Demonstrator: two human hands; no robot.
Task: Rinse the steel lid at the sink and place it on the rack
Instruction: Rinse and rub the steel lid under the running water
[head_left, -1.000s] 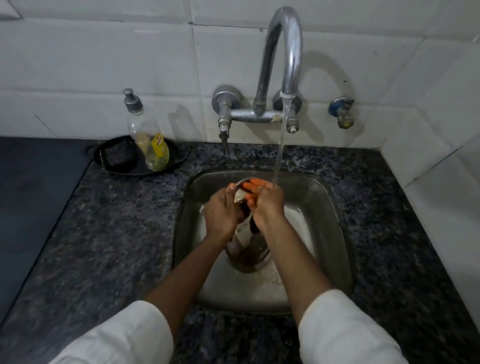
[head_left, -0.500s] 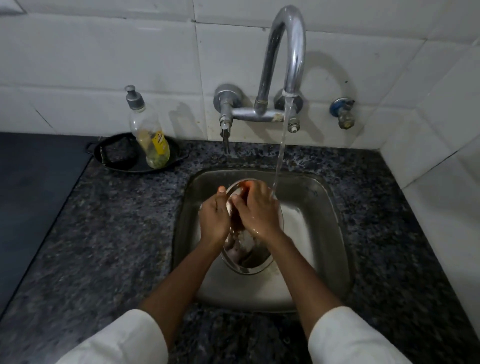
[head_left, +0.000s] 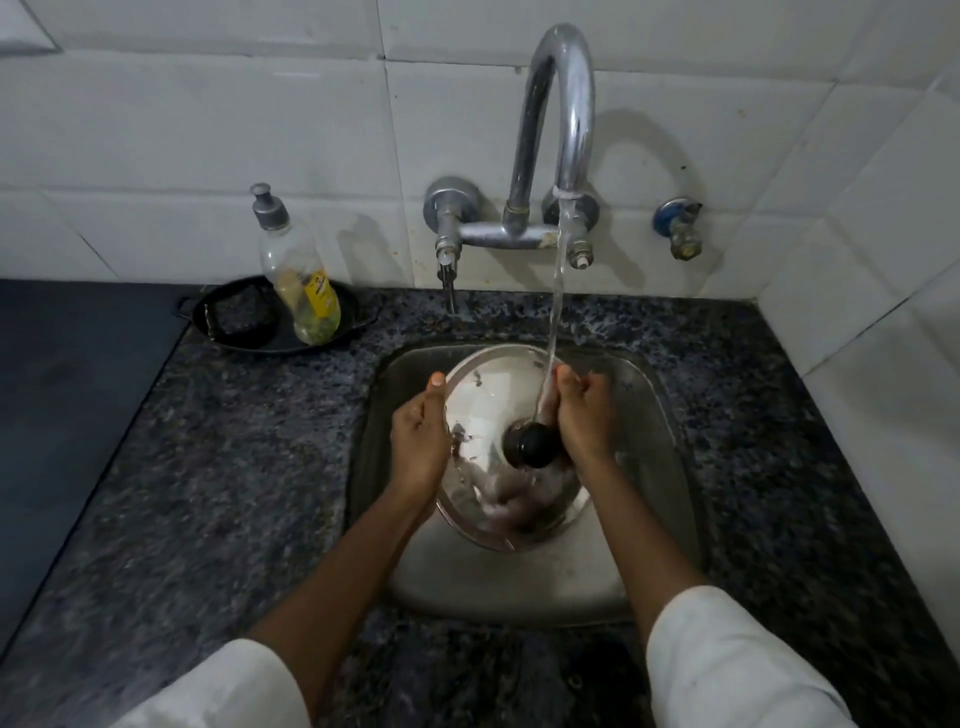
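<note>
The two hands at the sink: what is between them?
In the head view, the steel lid with its black knob lies between the left hand and right hand.

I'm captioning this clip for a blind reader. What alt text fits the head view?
Two hands, left hand and right hand, hold a steel lid with a black knob tilted over a steel sink under water running from a curved tap. A soap bottle stands in a black dish on the dark counter.

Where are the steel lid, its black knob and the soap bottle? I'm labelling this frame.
steel lid (head_left: 483, 410), head view, shiny top face.
black knob (head_left: 532, 445), head view, rounded top.
soap bottle (head_left: 304, 291), head view, clear body.
</note>
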